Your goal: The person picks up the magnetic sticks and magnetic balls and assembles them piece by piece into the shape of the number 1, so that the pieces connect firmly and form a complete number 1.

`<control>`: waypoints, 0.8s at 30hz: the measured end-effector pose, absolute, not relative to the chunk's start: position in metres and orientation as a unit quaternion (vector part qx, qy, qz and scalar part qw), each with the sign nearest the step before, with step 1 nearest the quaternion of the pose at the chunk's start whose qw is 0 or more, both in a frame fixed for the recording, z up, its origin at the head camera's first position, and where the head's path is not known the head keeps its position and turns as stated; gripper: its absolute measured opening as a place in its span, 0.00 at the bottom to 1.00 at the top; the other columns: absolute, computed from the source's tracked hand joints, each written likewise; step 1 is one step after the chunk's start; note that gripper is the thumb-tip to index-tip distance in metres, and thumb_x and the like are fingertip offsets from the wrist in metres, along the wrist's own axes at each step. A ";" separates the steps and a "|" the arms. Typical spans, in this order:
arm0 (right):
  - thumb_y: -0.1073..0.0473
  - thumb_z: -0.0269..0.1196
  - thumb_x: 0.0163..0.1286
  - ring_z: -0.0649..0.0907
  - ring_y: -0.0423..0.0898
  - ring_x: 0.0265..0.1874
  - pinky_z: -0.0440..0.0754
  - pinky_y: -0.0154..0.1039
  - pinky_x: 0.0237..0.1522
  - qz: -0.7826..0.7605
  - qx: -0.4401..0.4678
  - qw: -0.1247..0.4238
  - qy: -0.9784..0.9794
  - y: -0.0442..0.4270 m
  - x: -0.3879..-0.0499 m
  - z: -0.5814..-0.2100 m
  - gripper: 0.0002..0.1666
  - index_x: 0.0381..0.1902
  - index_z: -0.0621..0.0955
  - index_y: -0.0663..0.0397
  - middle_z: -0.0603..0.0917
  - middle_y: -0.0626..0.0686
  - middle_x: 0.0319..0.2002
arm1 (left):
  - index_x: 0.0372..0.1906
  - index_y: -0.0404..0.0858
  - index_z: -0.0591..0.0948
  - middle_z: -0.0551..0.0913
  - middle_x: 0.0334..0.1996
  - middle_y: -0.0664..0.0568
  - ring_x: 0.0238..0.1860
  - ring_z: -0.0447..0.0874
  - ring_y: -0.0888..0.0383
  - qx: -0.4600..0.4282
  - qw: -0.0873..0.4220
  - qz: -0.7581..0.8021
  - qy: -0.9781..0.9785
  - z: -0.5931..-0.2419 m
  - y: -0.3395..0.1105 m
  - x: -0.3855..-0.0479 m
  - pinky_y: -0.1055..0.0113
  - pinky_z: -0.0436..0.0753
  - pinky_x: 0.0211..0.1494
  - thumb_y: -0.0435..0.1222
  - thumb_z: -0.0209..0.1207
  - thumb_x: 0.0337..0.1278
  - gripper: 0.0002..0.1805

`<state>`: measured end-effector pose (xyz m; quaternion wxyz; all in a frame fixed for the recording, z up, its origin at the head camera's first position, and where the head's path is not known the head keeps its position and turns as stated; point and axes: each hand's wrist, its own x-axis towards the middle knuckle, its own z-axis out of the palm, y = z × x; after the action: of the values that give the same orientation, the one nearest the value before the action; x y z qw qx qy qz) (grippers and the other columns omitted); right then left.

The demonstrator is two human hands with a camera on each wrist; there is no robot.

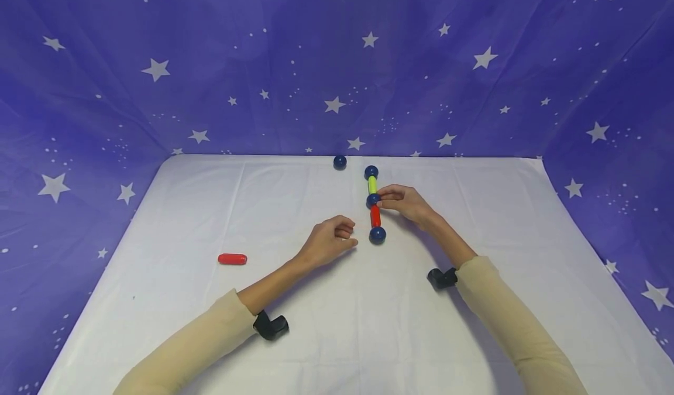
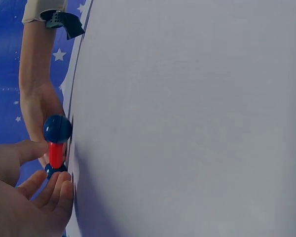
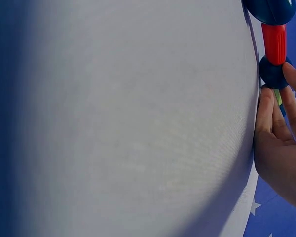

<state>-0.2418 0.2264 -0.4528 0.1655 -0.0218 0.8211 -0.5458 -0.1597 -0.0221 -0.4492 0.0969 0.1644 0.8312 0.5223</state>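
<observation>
A straight chain lies on the table: a far blue ball [image 1: 371, 172], a yellow-green rod [image 1: 372, 185], a middle blue ball [image 1: 372, 199], a red rod [image 1: 375, 216] and a near blue ball [image 1: 377, 235]. My right hand [image 1: 409, 203] pinches the middle ball from the right; the right wrist view shows the thumb and fingers [image 3: 266, 106] around it. Left of the chain, my left hand [image 1: 325, 243] hovers with loosely bent fingers, holding nothing. In the left wrist view, the near ball [image 2: 57, 129] and red rod [image 2: 55, 155] appear just beyond that hand.
A loose blue ball [image 1: 340, 162] sits by the table's far edge, left of the chain. Another red rod [image 1: 232, 259] lies alone at the left on the white cloth [image 1: 337, 336]. Purple star-printed fabric [image 1: 295, 67] stands behind and at both sides.
</observation>
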 end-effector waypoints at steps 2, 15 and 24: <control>0.60 0.70 0.66 0.79 0.54 0.59 0.65 0.55 0.67 -0.546 -0.021 0.167 0.821 0.227 -0.242 -0.453 0.23 0.58 0.80 0.58 0.84 0.58 0.53 | 0.53 0.29 0.80 0.84 0.45 0.44 0.46 0.84 0.52 0.166 0.089 0.523 0.831 -0.449 -0.027 -0.158 0.65 0.81 0.51 0.30 0.68 0.56 0.19; 0.61 0.70 0.66 0.77 0.55 0.59 0.65 0.54 0.68 -0.550 -0.024 0.174 0.817 0.227 -0.242 -0.452 0.24 0.59 0.80 0.59 0.84 0.59 0.54 | 0.57 0.30 0.79 0.82 0.53 0.39 0.54 0.82 0.47 0.177 0.055 0.536 0.823 -0.424 -0.090 -0.142 0.59 0.79 0.58 0.31 0.67 0.60 0.21; 0.60 0.70 0.65 0.77 0.55 0.59 0.64 0.54 0.68 -0.551 -0.021 0.173 0.816 0.226 -0.242 -0.451 0.24 0.58 0.80 0.58 0.84 0.59 0.52 | 0.58 0.34 0.79 0.82 0.55 0.41 0.56 0.80 0.47 0.171 0.022 0.483 0.858 -0.404 -0.146 -0.135 0.56 0.77 0.61 0.32 0.67 0.60 0.21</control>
<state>-0.2419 0.2263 -0.4510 0.1726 -0.0210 0.8162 -0.5510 -0.1350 -0.1459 -0.4042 0.0225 0.1707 0.8585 0.4831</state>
